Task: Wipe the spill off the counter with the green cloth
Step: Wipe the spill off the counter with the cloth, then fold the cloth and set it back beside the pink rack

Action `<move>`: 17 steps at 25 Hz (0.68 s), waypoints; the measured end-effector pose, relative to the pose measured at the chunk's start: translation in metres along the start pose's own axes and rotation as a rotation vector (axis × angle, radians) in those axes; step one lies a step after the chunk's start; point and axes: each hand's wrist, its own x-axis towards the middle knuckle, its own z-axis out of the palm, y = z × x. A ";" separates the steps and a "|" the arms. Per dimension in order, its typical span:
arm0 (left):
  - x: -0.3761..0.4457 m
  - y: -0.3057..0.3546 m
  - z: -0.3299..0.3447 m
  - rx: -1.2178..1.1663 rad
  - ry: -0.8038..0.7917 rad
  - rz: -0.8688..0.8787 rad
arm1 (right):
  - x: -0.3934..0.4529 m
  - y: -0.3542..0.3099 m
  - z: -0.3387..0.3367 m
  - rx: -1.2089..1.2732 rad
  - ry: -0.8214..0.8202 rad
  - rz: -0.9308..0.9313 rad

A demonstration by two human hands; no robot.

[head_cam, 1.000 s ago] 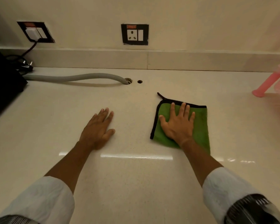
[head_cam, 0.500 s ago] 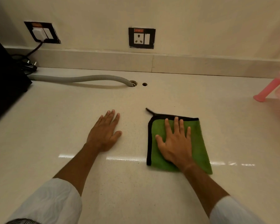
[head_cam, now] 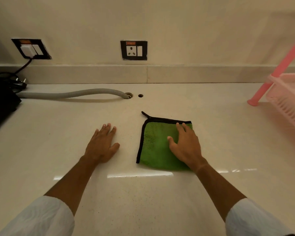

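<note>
The right hand's fingers (head_cam: 183, 127) lie spread and flat, gripping nothing, pressing the green cloth (head_cam: 156, 147) onto the pale worktop (head_cam: 58, 137) just right of the frame's centre. The left hand (head_cam: 101, 145) rests flat and empty just left of centre. No spill is visible. This appears to be mid-wipe; the next stroke calls for steady downward pressure.

both hands flat — right hand (head_cam: 186, 145) on green cloth (head_cam: 155, 147), left hand (head_cam: 101, 145) on counter (head_cam: 58, 133).
</note>
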 end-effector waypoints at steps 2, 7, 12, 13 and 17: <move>0.003 0.023 -0.009 -0.076 0.075 0.018 | -0.008 0.011 -0.012 0.007 0.010 -0.005; -0.005 0.083 -0.013 -0.069 0.151 0.380 | -0.026 0.024 -0.037 0.024 -0.093 -0.181; -0.017 0.099 -0.004 0.066 -0.052 0.583 | -0.045 0.032 -0.053 -0.051 -0.321 -0.297; -0.017 0.100 -0.004 0.092 -0.088 0.590 | -0.048 0.033 -0.054 -0.063 -0.340 -0.297; -0.017 0.101 -0.008 0.128 -0.110 0.586 | -0.053 0.035 -0.059 -0.149 -0.382 -0.318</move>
